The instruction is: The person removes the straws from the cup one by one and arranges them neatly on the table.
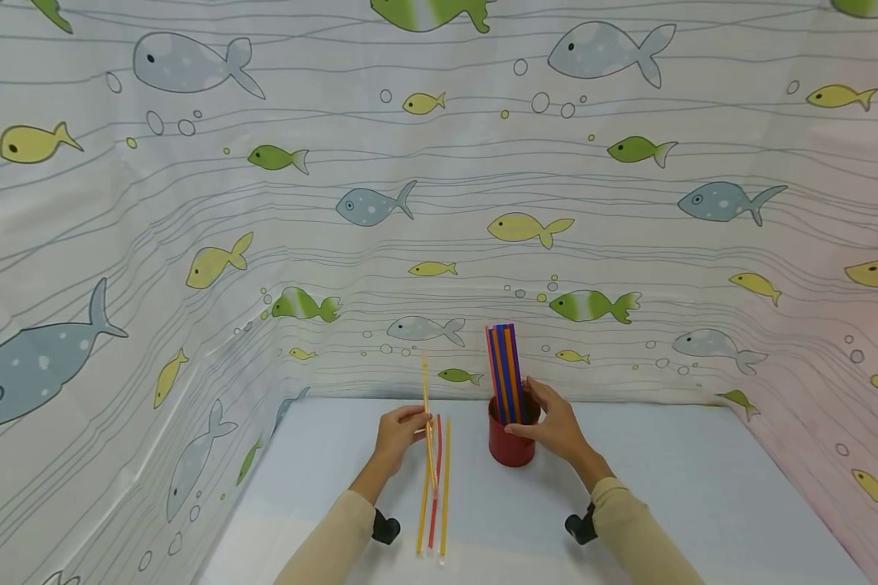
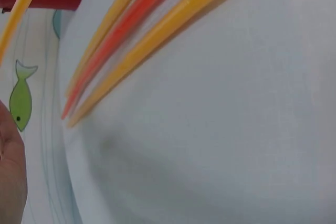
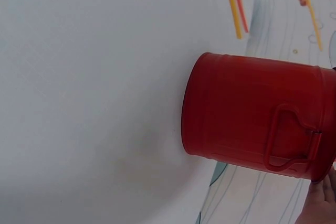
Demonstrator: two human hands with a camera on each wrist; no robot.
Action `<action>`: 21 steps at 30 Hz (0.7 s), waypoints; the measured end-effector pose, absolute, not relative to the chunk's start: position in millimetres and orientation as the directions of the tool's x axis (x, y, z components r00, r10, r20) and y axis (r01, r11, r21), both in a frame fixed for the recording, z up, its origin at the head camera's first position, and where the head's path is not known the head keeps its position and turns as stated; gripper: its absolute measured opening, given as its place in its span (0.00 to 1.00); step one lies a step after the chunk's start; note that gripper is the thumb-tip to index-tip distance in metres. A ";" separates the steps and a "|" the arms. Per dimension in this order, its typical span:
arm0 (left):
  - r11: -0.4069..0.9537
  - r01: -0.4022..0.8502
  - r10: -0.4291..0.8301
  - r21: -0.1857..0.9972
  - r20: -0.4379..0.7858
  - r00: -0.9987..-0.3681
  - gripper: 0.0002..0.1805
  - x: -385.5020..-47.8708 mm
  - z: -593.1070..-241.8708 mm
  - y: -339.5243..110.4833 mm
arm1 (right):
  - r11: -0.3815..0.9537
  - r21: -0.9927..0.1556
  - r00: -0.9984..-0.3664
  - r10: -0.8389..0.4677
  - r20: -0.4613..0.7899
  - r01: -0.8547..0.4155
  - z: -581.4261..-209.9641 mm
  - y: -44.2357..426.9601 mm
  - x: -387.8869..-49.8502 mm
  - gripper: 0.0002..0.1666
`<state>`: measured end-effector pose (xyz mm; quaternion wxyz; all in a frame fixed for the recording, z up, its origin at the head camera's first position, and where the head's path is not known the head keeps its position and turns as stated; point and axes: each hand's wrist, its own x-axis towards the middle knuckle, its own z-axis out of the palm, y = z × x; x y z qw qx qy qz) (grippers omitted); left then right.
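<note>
While the left hand (image 1: 398,436) pinches a yellow straw (image 1: 426,394) to the left of the red pot (image 1: 510,449), the right hand (image 1: 558,426) grasps that pot by its upper part, beside the bundle of straws (image 1: 506,374) standing inside. The held straw looks light, bendable and probably slick; a gentle pinch near its middle should steady it without creasing.

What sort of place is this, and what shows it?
Probably a screened-off workspace: fish-patterned sheeting hangs on three sides of a white tabletop, where thin red and yellow sticks lie.
</note>
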<state>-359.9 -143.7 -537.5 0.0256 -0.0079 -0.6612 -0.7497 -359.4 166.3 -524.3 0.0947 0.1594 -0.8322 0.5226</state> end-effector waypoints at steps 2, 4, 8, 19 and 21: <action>-0.112 0.039 -0.026 0.993 0.036 -0.999 0.16 -358.2 -541.8 -147.5 | 0.409 -0.838 -0.933 -0.164 0.321 -0.360 -524.4 166.2 -359.4 0.60; -0.101 0.027 -0.022 0.994 0.025 -0.999 0.17 -356.2 -546.2 -150.8 | 0.417 -0.836 -0.934 -0.162 0.319 -0.357 -524.4 166.1 -359.4 0.60; -0.083 -0.005 -0.025 0.997 -0.007 -1.000 0.17 -351.4 -553.2 -156.1 | 0.420 -0.835 -0.935 -0.165 0.316 -0.356 -524.0 166.0 -359.1 0.60; -0.015 -0.062 -0.036 0.998 -0.063 -0.997 0.18 -348.0 -568.9 -168.2 | 0.416 -0.835 -0.933 -0.175 0.315 -0.360 -523.1 166.7 -358.3 0.62; 0.013 -0.072 -0.034 0.997 -0.071 -0.997 0.18 -346.8 -571.1 -169.3 | 0.417 -0.834 -0.932 -0.174 0.317 -0.361 -523.3 166.6 -358.8 0.61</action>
